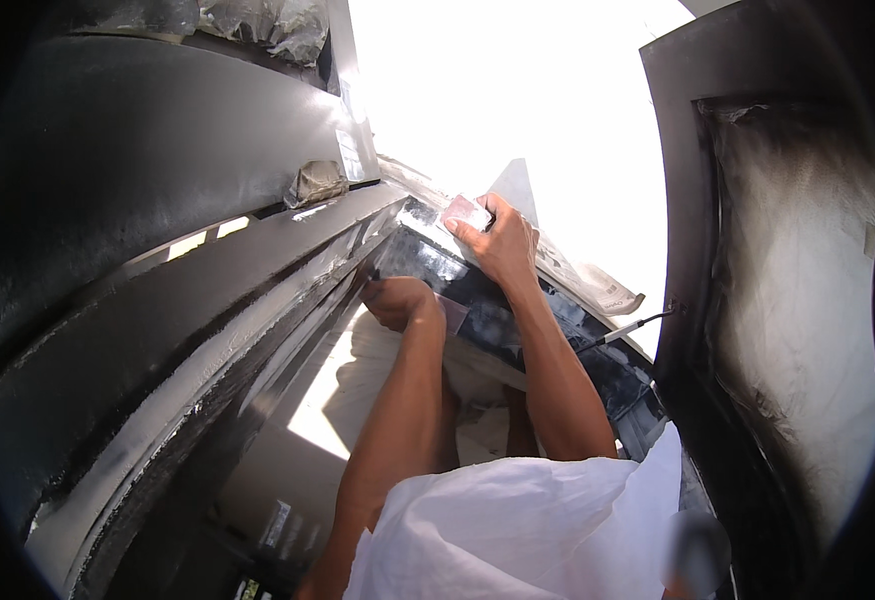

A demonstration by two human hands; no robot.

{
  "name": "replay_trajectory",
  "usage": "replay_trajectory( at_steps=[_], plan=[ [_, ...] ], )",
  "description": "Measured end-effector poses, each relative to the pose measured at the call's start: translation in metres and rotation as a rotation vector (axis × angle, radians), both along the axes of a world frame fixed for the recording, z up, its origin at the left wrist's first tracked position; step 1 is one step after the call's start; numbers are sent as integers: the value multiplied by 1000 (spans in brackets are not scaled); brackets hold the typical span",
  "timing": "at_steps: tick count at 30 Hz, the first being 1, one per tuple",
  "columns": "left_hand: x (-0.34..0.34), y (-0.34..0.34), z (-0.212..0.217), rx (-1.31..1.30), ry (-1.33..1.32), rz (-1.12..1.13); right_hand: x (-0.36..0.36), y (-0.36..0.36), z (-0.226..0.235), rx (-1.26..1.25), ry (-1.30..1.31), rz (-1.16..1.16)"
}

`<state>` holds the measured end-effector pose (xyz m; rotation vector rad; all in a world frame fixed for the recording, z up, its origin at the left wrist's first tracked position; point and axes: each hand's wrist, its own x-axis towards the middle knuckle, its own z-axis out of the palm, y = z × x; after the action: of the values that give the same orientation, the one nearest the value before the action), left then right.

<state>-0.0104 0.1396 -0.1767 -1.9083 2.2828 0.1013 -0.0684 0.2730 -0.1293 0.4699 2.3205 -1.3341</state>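
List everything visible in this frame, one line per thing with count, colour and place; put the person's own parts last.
glossy panel: one, black and reflective, centre, running from upper left to lower right under both hands
small pad: one, pinkish-white, at the panel's upper edge under the right hand's fingers
curved frame: one, dark grey with scuffed pale edges, left side
crumpled wrapping: one piece, grey, on the frame at upper left
plastic sheeting: one bunch, clear-grey, top left
open door: one, dark with a pale lining, right side
thin cable: one, black and white, by the door's edge
white garment: one, bottom centre
left hand: one, closed, against the panel
right hand: one, pressing the pad
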Motion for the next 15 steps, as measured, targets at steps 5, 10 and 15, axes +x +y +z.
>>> replay_trajectory(
  at_steps=[5, 10, 15],
  plan=[
    [-10, 9, 19, 108, 183, 228, -20, -17, 11, 25, -63, 2],
    [-9, 5, 25, 90, 38, 115, -14, -26, 12, 137, 70, 74],
    [-6, 5, 22, 64, 13, 21, -17, -42, 13, 172, 138, 48]
  ],
)
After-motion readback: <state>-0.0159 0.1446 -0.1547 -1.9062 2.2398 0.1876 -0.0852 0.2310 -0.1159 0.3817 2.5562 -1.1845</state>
